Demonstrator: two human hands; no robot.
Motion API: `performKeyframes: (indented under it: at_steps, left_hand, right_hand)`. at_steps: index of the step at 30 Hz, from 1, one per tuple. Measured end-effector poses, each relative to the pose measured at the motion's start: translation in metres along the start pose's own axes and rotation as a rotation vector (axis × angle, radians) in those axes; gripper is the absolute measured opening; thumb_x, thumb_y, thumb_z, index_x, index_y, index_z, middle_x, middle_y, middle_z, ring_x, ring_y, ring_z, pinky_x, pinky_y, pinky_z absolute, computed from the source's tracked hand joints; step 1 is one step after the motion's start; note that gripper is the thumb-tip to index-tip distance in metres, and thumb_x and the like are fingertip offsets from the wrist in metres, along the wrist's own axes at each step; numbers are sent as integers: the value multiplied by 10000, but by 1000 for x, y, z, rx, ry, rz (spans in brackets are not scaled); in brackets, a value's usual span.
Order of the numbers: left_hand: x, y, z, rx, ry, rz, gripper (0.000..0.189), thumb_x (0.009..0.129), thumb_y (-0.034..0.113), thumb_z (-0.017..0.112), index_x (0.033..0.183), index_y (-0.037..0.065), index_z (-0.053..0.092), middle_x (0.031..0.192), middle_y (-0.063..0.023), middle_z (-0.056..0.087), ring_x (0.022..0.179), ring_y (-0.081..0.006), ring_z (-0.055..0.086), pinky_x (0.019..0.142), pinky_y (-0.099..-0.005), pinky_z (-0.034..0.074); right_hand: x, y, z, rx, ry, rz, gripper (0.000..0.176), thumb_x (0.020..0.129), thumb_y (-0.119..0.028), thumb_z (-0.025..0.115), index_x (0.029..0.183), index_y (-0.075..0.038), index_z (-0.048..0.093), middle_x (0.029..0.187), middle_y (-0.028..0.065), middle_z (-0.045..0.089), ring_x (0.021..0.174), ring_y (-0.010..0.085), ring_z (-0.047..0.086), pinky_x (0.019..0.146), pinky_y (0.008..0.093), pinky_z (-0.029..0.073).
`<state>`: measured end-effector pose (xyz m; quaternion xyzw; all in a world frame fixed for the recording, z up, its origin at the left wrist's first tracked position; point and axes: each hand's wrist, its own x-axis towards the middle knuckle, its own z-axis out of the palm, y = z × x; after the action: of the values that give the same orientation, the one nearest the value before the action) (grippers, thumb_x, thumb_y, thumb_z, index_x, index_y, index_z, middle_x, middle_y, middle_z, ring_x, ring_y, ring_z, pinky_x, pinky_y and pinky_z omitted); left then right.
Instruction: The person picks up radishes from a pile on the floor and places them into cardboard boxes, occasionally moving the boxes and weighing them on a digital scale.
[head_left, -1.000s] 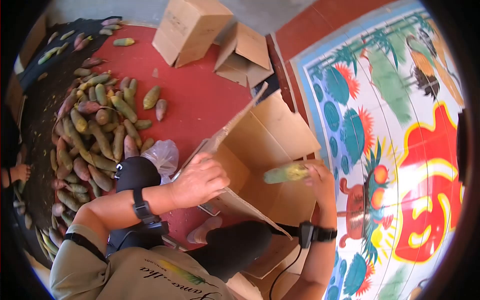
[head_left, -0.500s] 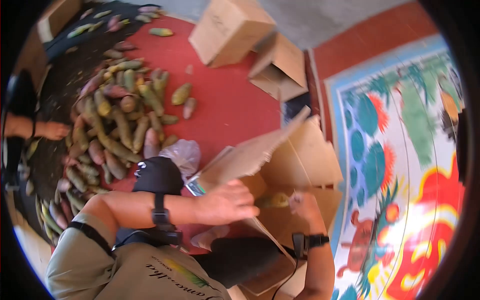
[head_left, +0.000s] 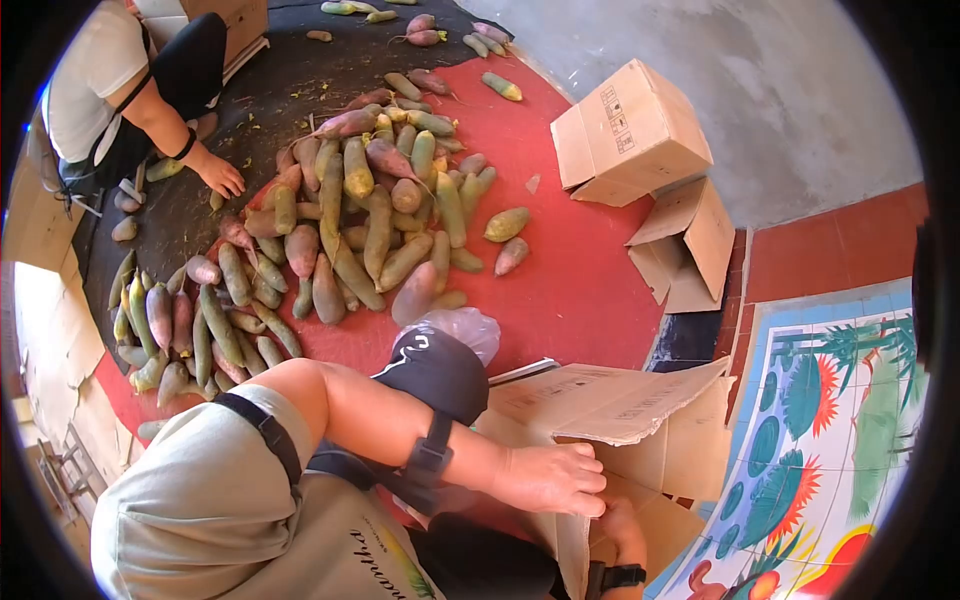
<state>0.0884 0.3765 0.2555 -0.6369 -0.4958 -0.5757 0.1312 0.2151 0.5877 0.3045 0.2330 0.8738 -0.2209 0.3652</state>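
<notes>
My left hand (head_left: 553, 480) has its fingers curled at the top edge of a cardboard box (head_left: 575, 548); what is inside them, if anything, is hidden. Just below and to its right, my right hand (head_left: 622, 522) is at the box's opening, its fingertips covered by my left hand. The box stands beside my legs with a torn-edged flap (head_left: 612, 402) raised. A clear plastic bag (head_left: 465, 332) lies behind my dark-clad knee (head_left: 435, 375).
A large pile of long green and pink radish-like roots (head_left: 340, 220) covers the red mat (head_left: 560, 270) and black sheet. Another person's hand (head_left: 218, 172) rests near it. Two cardboard boxes (head_left: 625, 130) lie at the back right, beside a painted wall (head_left: 800, 430).
The view has swung, so more of the pile and the other person shows. My left hand's fingers have curled at the box edge, and my right hand has come close to it.
</notes>
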Motion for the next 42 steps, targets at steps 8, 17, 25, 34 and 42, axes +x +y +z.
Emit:
performKeyframes:
  at_steps: [8,17,25,34,42]
  left_hand:
    - [1,-4,-3,-45,50,-70,164,706,158,563,841,108,484,672,-28,386,667,-200,448,625,-325,351]
    - [-1,-2,-3,10,41,-192,313,660,136,633,940,123,494,792,-39,447,786,-220,478,743,-355,369]
    - [1,1,-14,-44,20,-234,537,644,143,671,1133,97,455,1043,-93,473,963,-271,459,838,-383,357]
    - [10,9,-62,107,144,-264,518,650,145,652,1121,75,449,1114,-114,463,1010,-282,447,851,-393,360]
    - [-70,-48,-136,475,278,-697,427,655,61,609,1063,48,481,969,-136,533,883,-316,515,772,-374,430]
  right_hand:
    - [-57,-6,-26,443,256,-130,278,872,-179,451,874,74,567,805,133,610,707,209,615,695,288,482]
    - [-139,-101,24,58,554,-223,306,871,-223,467,1035,26,538,988,196,565,918,329,534,787,362,423]
    - [-143,-92,71,-100,901,-104,334,804,-126,557,1104,9,500,968,229,543,868,374,537,765,408,435]
    - [-145,-81,96,-196,1177,-64,324,786,-107,568,1088,-4,512,977,209,539,883,352,536,758,404,441]
    - [-147,-65,112,-427,1496,-140,282,823,-147,554,1041,25,506,1007,208,536,913,370,522,796,435,431]
